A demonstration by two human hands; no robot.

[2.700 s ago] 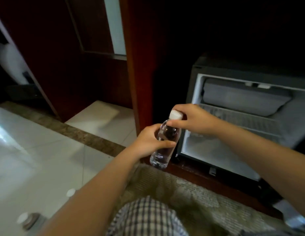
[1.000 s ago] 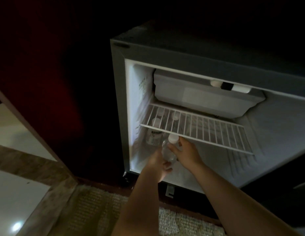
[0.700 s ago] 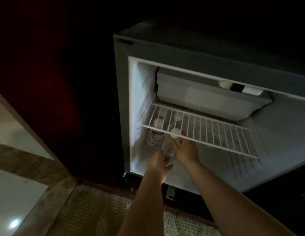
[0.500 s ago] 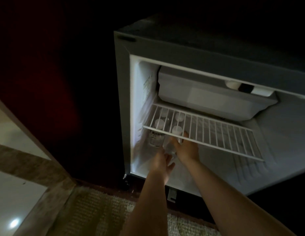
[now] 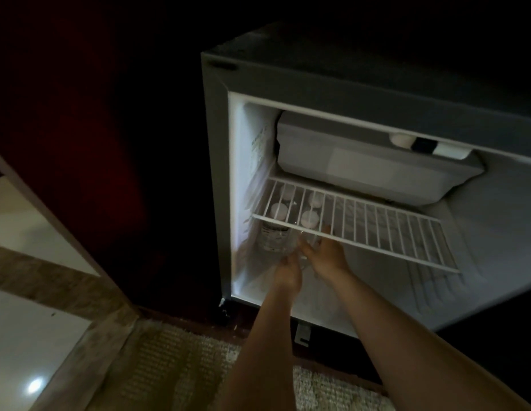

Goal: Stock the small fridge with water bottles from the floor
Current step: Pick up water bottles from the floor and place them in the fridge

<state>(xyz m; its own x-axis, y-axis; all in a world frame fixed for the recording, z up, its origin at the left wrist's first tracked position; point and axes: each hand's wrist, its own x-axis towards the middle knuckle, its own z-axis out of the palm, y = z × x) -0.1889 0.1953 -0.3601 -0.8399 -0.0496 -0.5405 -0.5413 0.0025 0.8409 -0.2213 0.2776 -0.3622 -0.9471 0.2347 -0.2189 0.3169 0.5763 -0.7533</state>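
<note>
Inside the open fridge, under the wire shelf, the left hand at 7 o'clock and right hand at 5 o'clock flank a clear water bottle; whether either set of fingers grips is unclear; a labelled bottle stands at 9 o'clock

Dim room, dark reddish wood panel, glossy pale floor tiles, beige rug, possibly woven

The room is dim, and the white fridge interior is the brightest thing here. A small glare spot shines on the floor tile. Edges bend and detail stays soft and grainy.
</note>
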